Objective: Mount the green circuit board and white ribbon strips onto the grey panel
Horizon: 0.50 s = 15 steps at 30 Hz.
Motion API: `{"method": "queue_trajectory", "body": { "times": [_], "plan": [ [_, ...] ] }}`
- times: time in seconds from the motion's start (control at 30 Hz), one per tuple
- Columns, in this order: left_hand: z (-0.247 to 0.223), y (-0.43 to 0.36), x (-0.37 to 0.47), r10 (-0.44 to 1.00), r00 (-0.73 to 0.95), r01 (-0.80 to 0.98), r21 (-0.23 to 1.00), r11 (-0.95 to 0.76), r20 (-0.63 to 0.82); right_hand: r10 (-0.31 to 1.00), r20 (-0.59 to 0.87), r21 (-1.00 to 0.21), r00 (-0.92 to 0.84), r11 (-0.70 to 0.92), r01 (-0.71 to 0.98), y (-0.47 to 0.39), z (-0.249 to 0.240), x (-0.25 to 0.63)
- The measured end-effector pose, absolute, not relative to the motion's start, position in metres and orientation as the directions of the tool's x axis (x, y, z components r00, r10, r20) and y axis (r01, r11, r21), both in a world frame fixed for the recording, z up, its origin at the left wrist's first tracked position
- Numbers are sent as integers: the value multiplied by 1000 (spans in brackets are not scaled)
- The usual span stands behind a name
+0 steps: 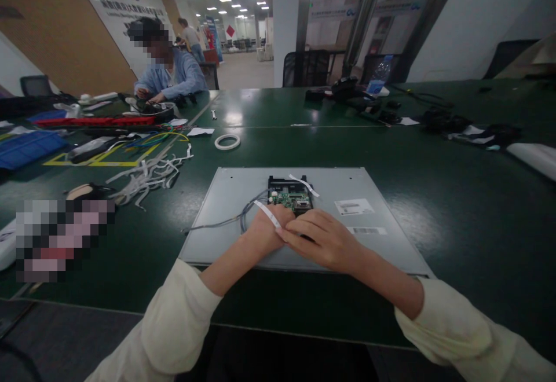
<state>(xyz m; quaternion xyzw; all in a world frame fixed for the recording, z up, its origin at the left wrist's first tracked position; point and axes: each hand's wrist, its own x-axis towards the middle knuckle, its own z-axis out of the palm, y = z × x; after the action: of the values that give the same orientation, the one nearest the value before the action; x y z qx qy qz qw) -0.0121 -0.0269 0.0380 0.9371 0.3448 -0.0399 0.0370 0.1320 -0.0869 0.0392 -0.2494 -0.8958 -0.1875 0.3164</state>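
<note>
A flat grey metal panel (212, 208) lies on the table before me. On it sits a black-framed green circuit board (284, 198), with grey cables (217, 224) running off to the left. My left hand (270, 228) rests over the board's near edge, its fingers mostly hidden. A narrow white strip of tape (267, 214) lies across the back of that hand. The fingertips of my right hand (328, 237) are pinched at the strip's lower end. Another white strip (304, 185) crosses the board's upper right corner.
A roll of white tape (227, 142) lies beyond the panel, near a small wrench (214, 114). Loose white strips (152, 176) are heaped at left, by a blue tray (28, 149). Dark items and a bottle (380, 74) stand far right. Across the table a person (174, 75) works.
</note>
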Motion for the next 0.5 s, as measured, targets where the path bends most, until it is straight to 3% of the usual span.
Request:
{"method": "queue_trajectory", "body": {
  "times": [0.3, 0.4, 0.5],
  "plan": [
    [33, -27, -15, 620, 785, 618, 77, -783, 2, 286, 705, 125, -649, 851, 510, -90, 45, 132],
    [35, -30, -16, 637, 770, 638, 61, -768, -34, 286, 765, 80, -577, 846, 526, -89, 43, 137],
    [38, -37, -26, 637, 770, 637, 26, -771, 34, 309, 824, 55, -475, 792, 609, -85, 42, 147]
  ]
}}
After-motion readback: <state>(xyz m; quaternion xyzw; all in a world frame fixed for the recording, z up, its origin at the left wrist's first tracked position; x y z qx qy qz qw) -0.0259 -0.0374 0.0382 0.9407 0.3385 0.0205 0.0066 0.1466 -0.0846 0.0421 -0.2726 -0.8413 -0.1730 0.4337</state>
